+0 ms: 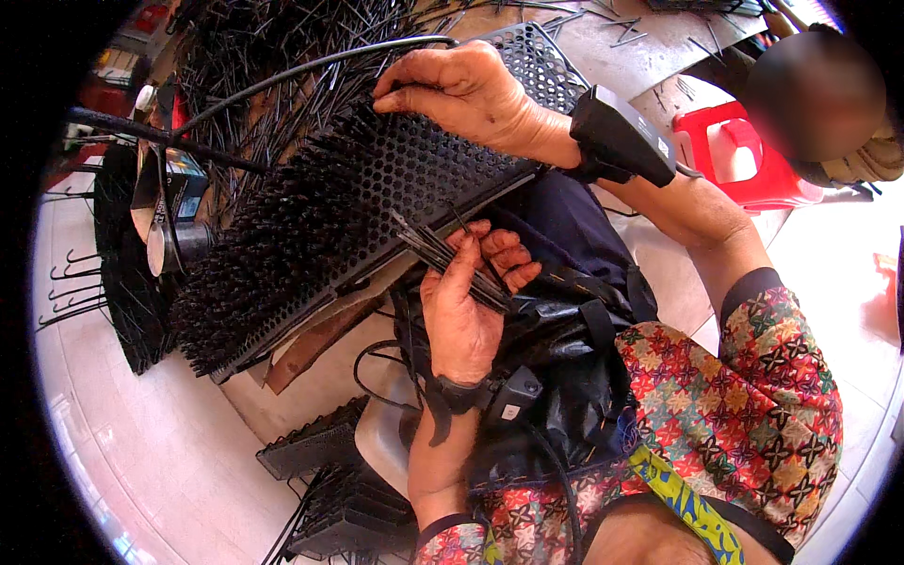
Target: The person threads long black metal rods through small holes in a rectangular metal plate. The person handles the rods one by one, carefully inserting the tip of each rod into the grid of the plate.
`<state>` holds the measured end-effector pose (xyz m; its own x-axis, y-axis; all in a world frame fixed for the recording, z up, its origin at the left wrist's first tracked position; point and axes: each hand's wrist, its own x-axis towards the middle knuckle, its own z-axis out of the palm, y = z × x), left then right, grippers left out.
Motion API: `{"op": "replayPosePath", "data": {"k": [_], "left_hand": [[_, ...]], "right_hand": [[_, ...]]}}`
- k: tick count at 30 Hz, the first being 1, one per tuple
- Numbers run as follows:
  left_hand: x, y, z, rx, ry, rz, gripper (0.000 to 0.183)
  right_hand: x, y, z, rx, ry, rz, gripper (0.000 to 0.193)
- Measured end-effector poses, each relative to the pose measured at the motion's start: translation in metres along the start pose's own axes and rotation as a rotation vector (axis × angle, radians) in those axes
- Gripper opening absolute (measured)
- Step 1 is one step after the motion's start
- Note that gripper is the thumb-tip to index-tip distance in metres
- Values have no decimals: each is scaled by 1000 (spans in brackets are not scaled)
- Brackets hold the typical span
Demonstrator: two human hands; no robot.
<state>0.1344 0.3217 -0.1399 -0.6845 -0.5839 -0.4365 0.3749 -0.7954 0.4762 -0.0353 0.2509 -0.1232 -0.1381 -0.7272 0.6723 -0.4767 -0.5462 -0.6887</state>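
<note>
My left hand [463,315] is closed round a bundle of thin dark rods [428,247], just in front of the near edge of a black perforated board [424,155]. One bent rod pokes up beside its fingers. Above the board, my right hand [476,99] has its thumb and fingers pressed together in a pinch. Whatever sits between those fingertips is too small to make out. Densely packed black rods [273,240] stand upright in the board's left part. Toward the right its round holes show bare.
A large heap of loose dark rods [273,66] lies behind the board. Round the left side are a metal can [179,247] and a black piece with hooked wires [132,264]. Stacked black racks [344,508] stand below. A red plastic stool [702,141] and another person are at upper right.
</note>
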Motion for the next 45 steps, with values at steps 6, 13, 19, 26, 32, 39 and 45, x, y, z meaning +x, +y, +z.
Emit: {"op": "replayPosePath", "data": {"k": [6, 13, 19, 26, 32, 39, 45], "left_hand": [[0, 1, 2, 19, -2, -34, 23], [-2, 4, 2, 42, -1, -47, 24], [-1, 4, -1, 78, -39, -51, 23], [-1, 6, -2, 126, -33, -48, 23], [-1, 4, 0, 58, -42, -40, 25], [-2, 6, -1, 43, -53, -55, 24], [0, 6, -1, 73, -64, -71, 24]], "right_hand": [[18, -2, 5, -397, -158, -197, 6], [35, -17, 12, -630, -393, -277, 9], [32, -15, 11, -564, -288, -65, 14], [21, 5, 1, -218, -111, -10, 19], [18, -1, 2, -191, -86, -97, 11], [24, 1, 9, -303, -161, -253, 10], [14, 1, 12, -520, -258, -290, 15]]}}
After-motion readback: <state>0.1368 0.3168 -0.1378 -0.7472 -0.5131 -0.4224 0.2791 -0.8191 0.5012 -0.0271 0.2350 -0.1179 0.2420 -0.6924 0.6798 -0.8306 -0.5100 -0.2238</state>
